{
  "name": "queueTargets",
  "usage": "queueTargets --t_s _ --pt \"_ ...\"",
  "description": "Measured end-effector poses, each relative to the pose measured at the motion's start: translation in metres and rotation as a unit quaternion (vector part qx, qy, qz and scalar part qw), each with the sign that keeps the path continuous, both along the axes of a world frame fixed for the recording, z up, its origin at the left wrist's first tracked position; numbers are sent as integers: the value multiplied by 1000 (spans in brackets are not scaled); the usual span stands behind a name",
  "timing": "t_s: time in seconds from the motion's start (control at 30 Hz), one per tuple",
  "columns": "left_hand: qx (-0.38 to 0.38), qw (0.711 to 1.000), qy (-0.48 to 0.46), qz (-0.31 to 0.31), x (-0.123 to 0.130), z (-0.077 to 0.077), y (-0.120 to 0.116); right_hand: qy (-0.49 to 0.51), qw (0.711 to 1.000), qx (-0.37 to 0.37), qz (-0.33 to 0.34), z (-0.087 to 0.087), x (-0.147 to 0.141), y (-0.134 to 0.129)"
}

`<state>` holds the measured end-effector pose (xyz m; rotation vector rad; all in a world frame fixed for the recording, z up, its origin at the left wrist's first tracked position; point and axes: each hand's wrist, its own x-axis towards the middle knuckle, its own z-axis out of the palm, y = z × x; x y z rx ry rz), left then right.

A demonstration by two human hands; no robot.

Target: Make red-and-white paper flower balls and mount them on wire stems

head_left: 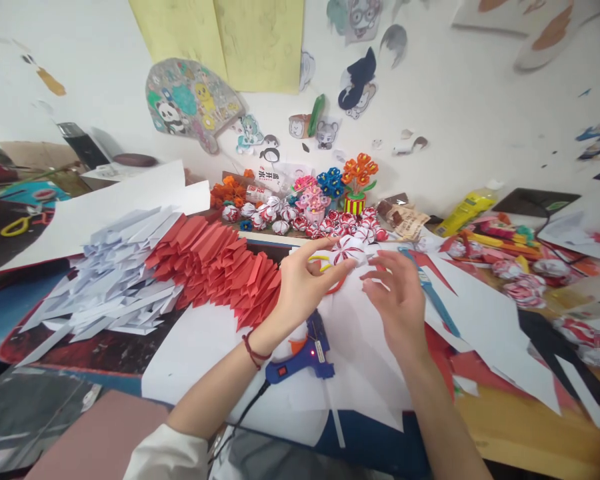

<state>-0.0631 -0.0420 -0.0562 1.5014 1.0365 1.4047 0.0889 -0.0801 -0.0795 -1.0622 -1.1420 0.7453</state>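
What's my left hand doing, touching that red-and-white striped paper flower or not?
Touching. The head view shows the left hand with its thumb tip against the striped paper flower.

In the left hand (304, 277) we see a red-and-white flower (349, 249) of thin, matt paper. Beyond and left of that hand, we find red folded strips (220, 263) of matt paper with crisp creases, and white folded strips (117, 273), also paper, smooth-faced but rough as a heap. Just below the same hand, our glue gun (300, 363) is smooth blue plastic. Under both hands we have smooth, matt white paper (363, 367). Right of the right hand (400, 303), our bench (530, 430) shows pale, smooth wood; farther beyond, a yellow bottle (470, 208) is glossy, see-through plastic.
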Motion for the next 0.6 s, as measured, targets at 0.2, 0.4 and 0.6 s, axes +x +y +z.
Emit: queueTargets --t_s 0.2,0.4,0.6 --pt "30 997 70 19 -3 0 3 -23 981 1 195 11 4 32" --pt "37 987 154 18 -8 5 4 24 981 27 193 -7 1 43" --pt "78 976 201 -7 -8 5 6 93 980 39 169 -19 1 41"
